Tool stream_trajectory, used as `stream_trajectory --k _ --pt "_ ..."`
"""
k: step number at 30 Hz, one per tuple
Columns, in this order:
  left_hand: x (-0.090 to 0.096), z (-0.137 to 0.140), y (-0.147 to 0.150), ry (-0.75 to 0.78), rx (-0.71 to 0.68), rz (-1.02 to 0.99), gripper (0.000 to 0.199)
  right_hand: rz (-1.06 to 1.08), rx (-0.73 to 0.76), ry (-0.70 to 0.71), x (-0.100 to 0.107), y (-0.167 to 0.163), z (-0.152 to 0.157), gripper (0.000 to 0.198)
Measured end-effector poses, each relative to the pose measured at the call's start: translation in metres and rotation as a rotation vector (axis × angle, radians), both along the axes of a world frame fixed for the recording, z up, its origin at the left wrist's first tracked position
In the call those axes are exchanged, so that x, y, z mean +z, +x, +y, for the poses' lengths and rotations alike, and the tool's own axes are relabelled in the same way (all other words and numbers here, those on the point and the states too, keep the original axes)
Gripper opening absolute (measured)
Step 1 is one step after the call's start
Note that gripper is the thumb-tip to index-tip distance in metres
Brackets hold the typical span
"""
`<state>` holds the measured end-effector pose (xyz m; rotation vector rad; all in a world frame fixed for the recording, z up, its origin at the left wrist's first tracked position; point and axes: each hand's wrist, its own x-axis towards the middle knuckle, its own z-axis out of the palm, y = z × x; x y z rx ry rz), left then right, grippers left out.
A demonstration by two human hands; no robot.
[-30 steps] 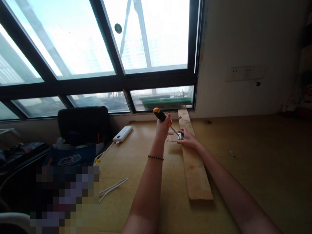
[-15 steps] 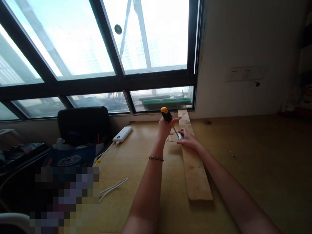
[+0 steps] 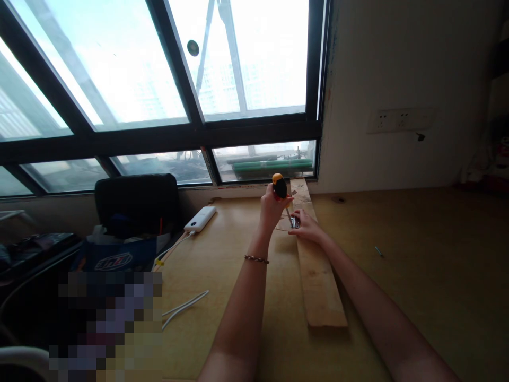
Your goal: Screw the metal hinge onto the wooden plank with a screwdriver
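Note:
My left hand [image 3: 273, 207] is wrapped round a screwdriver [image 3: 280, 187] with a yellow and black handle. The shaft slants down to a small shiny metal hinge [image 3: 295, 222], where the tip meets it. My right hand [image 3: 308, 228] pinches the hinge from the right side, its fingers partly covering it. Beneath both hands lies a long wooden board [image 3: 321, 286], running from the window sill towards me. A short piece of wood [image 3: 281, 225] juts out to the left beside the hinge. The screw under the tip, if there is one, is too small to make out.
On the table [image 3: 230, 233] to the left are a white power bank [image 3: 200, 218] and a white cable [image 3: 185, 306]. A small screw-like metal piece [image 3: 379, 251] lies to the right. Behind the left edge stands a black chair [image 3: 135, 204]; the window borders the back.
The screwdriver handle has swung slightly right and stands more upright, with my left hand moving along. My right hand and the board stay in place.

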<state>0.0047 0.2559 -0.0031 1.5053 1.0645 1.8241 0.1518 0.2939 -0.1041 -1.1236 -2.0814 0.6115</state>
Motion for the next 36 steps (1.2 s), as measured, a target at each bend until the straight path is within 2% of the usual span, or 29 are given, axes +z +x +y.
stream_trajectory --k 13,18,20,23,29,33,36 --pt "0.006 -0.004 -0.006 0.011 -0.026 0.126 0.033 0.002 -0.009 -0.007 -0.002 0.000 0.000 0.072" --pt "0.005 -0.002 -0.006 -0.040 -0.169 0.051 0.052 -0.004 -0.005 0.008 0.000 0.000 -0.001 0.069" --pt "0.005 -0.001 -0.003 -0.039 -0.187 0.010 0.052 -0.013 -0.003 0.022 0.000 0.000 -0.001 0.068" --pt "0.003 0.001 0.002 -0.012 -0.123 -0.021 0.050 -0.023 -0.003 0.038 0.000 -0.001 -0.001 0.068" --pt "0.001 0.004 0.003 -0.015 0.064 -0.008 0.071 -0.002 -0.006 0.007 -0.001 0.000 -0.001 0.068" --pt "0.001 0.003 0.000 -0.095 -0.080 -0.032 0.077 0.010 0.004 0.019 -0.001 0.000 -0.002 0.068" --pt "0.005 -0.001 -0.002 -0.125 -0.176 -0.046 0.072 0.007 0.008 0.036 -0.001 0.000 -0.002 0.068"
